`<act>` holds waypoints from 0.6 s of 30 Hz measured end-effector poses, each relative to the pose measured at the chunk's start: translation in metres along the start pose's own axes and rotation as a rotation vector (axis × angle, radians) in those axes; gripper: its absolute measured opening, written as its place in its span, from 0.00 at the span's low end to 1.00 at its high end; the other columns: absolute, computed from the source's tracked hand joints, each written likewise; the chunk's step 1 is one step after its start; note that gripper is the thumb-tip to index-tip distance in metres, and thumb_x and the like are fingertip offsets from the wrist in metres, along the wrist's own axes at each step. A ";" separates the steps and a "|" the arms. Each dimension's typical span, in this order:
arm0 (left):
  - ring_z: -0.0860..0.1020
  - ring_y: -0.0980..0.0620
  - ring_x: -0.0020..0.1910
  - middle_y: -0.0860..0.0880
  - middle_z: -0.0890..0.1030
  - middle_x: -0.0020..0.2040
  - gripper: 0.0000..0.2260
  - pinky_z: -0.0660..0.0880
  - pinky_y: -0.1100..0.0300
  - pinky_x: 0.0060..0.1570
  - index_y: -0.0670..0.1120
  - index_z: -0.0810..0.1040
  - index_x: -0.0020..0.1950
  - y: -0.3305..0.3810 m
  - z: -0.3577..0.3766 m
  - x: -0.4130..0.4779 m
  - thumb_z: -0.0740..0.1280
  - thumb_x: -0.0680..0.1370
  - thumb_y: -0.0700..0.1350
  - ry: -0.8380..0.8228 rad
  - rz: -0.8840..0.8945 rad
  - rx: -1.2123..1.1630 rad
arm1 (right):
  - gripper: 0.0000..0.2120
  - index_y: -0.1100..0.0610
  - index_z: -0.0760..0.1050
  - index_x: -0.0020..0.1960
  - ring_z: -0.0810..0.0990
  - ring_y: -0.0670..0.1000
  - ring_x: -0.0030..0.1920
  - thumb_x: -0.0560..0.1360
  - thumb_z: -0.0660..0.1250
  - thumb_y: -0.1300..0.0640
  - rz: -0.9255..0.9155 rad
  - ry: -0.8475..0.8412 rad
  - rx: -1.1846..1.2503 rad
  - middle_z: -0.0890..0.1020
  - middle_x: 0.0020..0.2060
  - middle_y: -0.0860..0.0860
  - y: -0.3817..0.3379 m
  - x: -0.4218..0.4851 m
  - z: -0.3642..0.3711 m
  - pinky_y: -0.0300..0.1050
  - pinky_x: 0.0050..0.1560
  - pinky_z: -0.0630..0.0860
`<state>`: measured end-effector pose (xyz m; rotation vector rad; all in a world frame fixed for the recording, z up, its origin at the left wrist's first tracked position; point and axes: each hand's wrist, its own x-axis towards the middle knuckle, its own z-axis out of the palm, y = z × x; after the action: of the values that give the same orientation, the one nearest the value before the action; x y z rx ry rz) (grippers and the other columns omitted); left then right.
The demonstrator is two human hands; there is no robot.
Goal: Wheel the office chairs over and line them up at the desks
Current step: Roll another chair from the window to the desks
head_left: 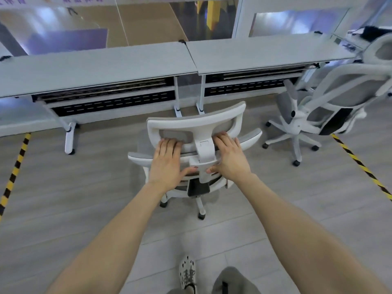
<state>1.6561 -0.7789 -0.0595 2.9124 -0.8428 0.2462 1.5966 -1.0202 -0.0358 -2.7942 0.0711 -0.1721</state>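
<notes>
A white office chair with a grey mesh back stands in front of me, facing the gap between two grey desks. My left hand grips the top of its backrest left of the headrest post. My right hand grips the same edge on the right. The left desk and the right desk stand side by side beyond the chair. A second white office chair sits at the right end of the right desk, turned at an angle. The held chair's seat is hidden beneath its backrest.
Yellow-and-black tape runs along the floor at the left and at the right. The desk legs stand on castors. My shoe shows at the bottom. A glass partition rises behind the desks.
</notes>
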 end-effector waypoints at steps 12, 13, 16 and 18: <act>0.64 0.41 0.83 0.44 0.69 0.80 0.45 0.55 0.43 0.88 0.46 0.64 0.84 0.026 0.014 0.146 0.62 0.78 0.75 -0.052 -0.072 0.020 | 0.58 0.52 0.63 0.83 0.55 0.54 0.88 0.62 0.86 0.35 -0.006 -0.054 -0.022 0.67 0.82 0.49 0.082 0.125 -0.021 0.64 0.88 0.49; 0.64 0.41 0.83 0.44 0.68 0.81 0.46 0.55 0.43 0.88 0.46 0.63 0.85 0.029 0.014 0.156 0.61 0.77 0.75 -0.065 -0.087 0.020 | 0.58 0.52 0.62 0.83 0.55 0.54 0.88 0.63 0.86 0.35 -0.009 -0.069 -0.037 0.67 0.82 0.49 0.087 0.136 -0.025 0.64 0.88 0.49; 0.61 0.40 0.85 0.43 0.66 0.83 0.44 0.55 0.41 0.88 0.45 0.62 0.86 0.035 0.011 0.178 0.65 0.79 0.71 -0.120 -0.089 0.006 | 0.57 0.54 0.59 0.85 0.53 0.54 0.88 0.67 0.83 0.36 0.000 -0.097 -0.077 0.64 0.84 0.51 0.100 0.156 -0.030 0.64 0.88 0.49; 0.60 0.39 0.86 0.42 0.64 0.84 0.40 0.54 0.40 0.88 0.45 0.62 0.85 0.034 0.012 0.179 0.70 0.80 0.64 -0.142 -0.066 -0.016 | 0.52 0.56 0.56 0.87 0.52 0.55 0.89 0.73 0.79 0.40 0.024 -0.086 -0.093 0.60 0.87 0.52 0.105 0.151 -0.029 0.64 0.88 0.50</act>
<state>1.7882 -0.9027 -0.0368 2.9647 -0.7619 0.0281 1.7397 -1.1389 -0.0272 -2.8879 0.0944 -0.0440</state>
